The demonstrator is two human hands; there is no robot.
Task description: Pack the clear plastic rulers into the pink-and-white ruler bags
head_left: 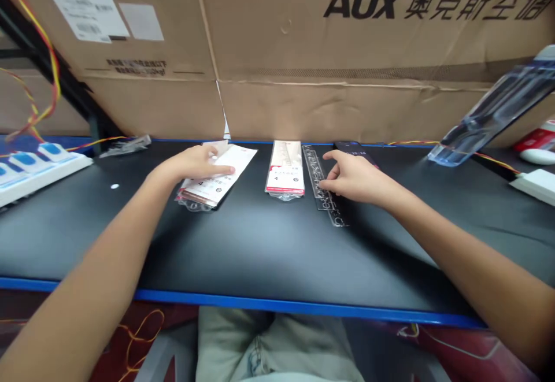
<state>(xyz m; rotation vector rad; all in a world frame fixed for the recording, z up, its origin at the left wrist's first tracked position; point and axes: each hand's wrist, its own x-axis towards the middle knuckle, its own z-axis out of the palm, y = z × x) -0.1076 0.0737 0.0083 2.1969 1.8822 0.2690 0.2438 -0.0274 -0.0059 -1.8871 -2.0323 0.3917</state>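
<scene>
My left hand (195,162) lies over a small pile of flat packets, its thumb stretched across a white printed card (236,159) on top. This card sits askew on the clear-sleeved packets (195,200). Over the clear plastic stencil rulers (323,188) is my right hand (351,177), its index finger and thumb apart and the other fingers curled. Its thumb tip is at the top ruler; whether it touches cannot be made out. Between my hands, a sleeved packet (286,168) with a red and white label marked 4 lies flat.
A phone (349,148) lies behind my right hand. A power strip (41,168) stands at the left, near crumpled clear plastic (125,146). A tilted clear plastic container (489,110) is at the right. A large cardboard box (277,52) walls off the table's (260,255) back.
</scene>
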